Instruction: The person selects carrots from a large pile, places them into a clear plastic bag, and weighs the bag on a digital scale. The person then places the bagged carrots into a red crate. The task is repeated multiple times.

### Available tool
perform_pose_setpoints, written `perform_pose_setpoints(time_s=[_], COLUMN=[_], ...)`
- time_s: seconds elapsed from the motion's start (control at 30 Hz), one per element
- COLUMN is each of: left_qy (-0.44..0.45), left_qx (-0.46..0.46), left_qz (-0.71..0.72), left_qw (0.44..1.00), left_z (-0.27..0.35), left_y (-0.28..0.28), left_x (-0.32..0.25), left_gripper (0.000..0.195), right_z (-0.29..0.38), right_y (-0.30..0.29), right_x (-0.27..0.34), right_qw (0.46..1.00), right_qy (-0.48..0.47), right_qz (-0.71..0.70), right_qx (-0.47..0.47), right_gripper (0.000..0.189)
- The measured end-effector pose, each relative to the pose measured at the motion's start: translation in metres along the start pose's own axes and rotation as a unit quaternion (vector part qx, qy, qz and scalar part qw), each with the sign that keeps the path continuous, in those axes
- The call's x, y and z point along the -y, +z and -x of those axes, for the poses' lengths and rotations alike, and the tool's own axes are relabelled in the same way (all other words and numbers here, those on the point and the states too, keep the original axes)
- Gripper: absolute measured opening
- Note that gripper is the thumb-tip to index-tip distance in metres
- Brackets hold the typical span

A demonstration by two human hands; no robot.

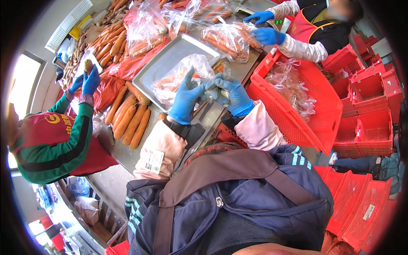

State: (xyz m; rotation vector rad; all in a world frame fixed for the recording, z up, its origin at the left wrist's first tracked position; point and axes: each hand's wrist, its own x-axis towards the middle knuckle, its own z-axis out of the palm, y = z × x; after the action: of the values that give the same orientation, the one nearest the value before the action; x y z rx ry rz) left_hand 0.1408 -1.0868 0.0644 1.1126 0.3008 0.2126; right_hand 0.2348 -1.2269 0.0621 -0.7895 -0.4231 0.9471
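Note:
Both my hands, in blue gloves, meet just before the near edge of a metal tray point(145, 68). My right hand point(234, 94) has its fingers curled around a small piece of clear, whitish plastic point(220, 95). My left hand point(188, 98) points its index finger upward, while its other fingers reach toward the same plastic; their grip is partly hidden. Behind my left hand, a clear plastic bag of carrots point(170, 83) lies on the tray. Loose large carrots point(130, 119) lie in a row on the table to the left.
Filled carrot bags point(223, 41) lie beyond the tray. A red crate point(318, 92) holding bagged goods stands at right. One co-worker's gloved hands point(267, 35) are at upper right; another's point(91, 79) hold a root vegetable at left. Stacked red crates point(366, 127) stand further right.

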Motion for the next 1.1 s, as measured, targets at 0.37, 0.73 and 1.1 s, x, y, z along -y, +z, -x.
perform_pose_setpoints(time_s=[0.37, 0.73, 1.1], left_qy=[0.003, 0.123, 0.161], left_qx=[0.009, -0.031, 0.002], left_qz=[0.005, 0.063, 0.119], left_qw=[1.0, 0.99, 0.98], left_z=[0.03, 0.083, 0.084], left_y=[0.014, -0.015, -0.031], left_x=[-0.012, -0.024, -0.041], left_gripper=[0.023, 0.026, 0.034], right_z=[-0.007, -0.039, -0.035], right_y=[-0.007, -0.072, -0.012], right_x=[-0.042, -0.083, 0.04], right_qw=[0.995, 0.883, 0.981], right_qy=[-0.035, -0.138, 0.076], right_qz=[0.096, 0.376, -0.157], right_qx=[0.022, -0.244, 0.091], right_gripper=[0.053, 0.02, 0.018])
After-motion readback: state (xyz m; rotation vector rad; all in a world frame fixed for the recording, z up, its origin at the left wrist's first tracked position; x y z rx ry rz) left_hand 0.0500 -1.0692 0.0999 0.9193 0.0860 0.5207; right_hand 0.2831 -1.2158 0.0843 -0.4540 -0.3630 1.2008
